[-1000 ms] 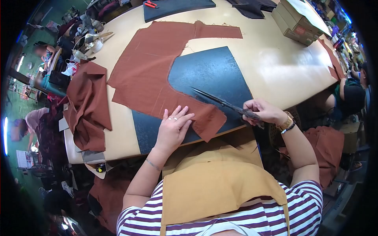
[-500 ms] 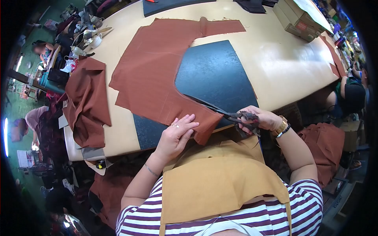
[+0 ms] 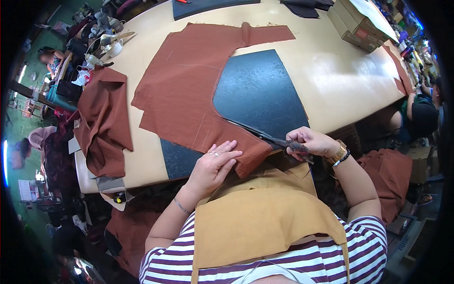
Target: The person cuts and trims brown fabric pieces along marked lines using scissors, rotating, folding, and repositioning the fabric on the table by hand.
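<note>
A rust-brown fabric piece point(image 3: 184, 85) with faint chalk lines lies across the table and partly over a dark blue-black board point(image 3: 257, 90). My left hand point(image 3: 215, 165) rests on the fabric near the table's front edge, fingers spread, a ring on one finger. My right hand point(image 3: 309, 143) is closed round the cloth-wrapped handles of large dark scissors point(image 3: 255, 131). Their blades lie along the curved lower edge of the fabric, pointing up and left. The blades look nearly closed; whether fabric is between them cannot be made out.
Crumpled rust fabric point(image 3: 104, 123) hangs over the table's left side. A cardboard box point(image 3: 357, 28) stands at the back right, near folded dark cloth point(image 3: 302, 7). Another dark board point(image 3: 213, 7) lies at the back. A person point(image 3: 421, 116) sits at the right.
The scissors have come down onto the fabric's curved edge, and their blades have closed from a wider opening. The fabric has shifted slightly right, and my left hand has moved slightly right and down.
</note>
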`<state>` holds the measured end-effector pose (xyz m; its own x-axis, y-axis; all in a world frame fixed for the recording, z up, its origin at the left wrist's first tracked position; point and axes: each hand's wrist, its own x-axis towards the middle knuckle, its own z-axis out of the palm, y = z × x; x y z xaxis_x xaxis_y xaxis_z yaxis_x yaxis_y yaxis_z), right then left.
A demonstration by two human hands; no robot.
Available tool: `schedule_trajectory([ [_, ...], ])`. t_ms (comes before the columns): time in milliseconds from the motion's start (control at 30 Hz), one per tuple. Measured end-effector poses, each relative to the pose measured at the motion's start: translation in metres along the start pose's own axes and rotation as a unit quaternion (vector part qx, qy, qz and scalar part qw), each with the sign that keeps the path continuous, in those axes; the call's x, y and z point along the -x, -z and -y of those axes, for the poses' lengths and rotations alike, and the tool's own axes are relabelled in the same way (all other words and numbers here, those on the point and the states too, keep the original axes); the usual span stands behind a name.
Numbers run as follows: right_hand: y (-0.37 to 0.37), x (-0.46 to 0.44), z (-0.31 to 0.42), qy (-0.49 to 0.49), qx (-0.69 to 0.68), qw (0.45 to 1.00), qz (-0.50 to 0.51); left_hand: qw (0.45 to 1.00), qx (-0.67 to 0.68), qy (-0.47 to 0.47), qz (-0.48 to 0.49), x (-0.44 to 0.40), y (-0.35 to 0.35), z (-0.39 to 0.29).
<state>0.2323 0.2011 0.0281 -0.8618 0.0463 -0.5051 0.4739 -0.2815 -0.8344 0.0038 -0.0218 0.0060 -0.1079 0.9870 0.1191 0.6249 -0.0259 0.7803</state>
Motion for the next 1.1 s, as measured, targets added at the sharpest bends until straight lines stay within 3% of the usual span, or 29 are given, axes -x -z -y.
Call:
schedule_trajectory([
  [100,-0.002,0.003,-0.009,0.004,-0.016,1.0,-0.011,0.998,0.01,-0.039,-0.039,-0.007,0.012,0.004],
  [133,-0.004,0.003,-0.013,0.0,-0.025,0.999,-0.019,0.993,-0.058,-0.072,-0.075,-0.012,0.018,0.016],
  [200,-0.01,0.003,-0.017,-0.008,-0.034,0.999,-0.028,0.968,-0.225,0.019,-0.113,-0.021,0.03,0.026],
  [300,-0.02,-0.005,-0.026,0.009,-0.057,0.998,-0.023,0.946,-0.28,0.136,-0.091,-0.029,0.031,0.047],
  [400,-0.034,-0.014,-0.026,0.034,-0.064,0.996,-0.047,0.934,-0.322,0.152,-0.03,-0.03,0.03,0.042],
  [1100,-0.047,-0.023,-0.049,0.055,-0.082,0.993,-0.072,0.933,-0.322,0.159,-0.022,-0.021,0.016,0.029],
])
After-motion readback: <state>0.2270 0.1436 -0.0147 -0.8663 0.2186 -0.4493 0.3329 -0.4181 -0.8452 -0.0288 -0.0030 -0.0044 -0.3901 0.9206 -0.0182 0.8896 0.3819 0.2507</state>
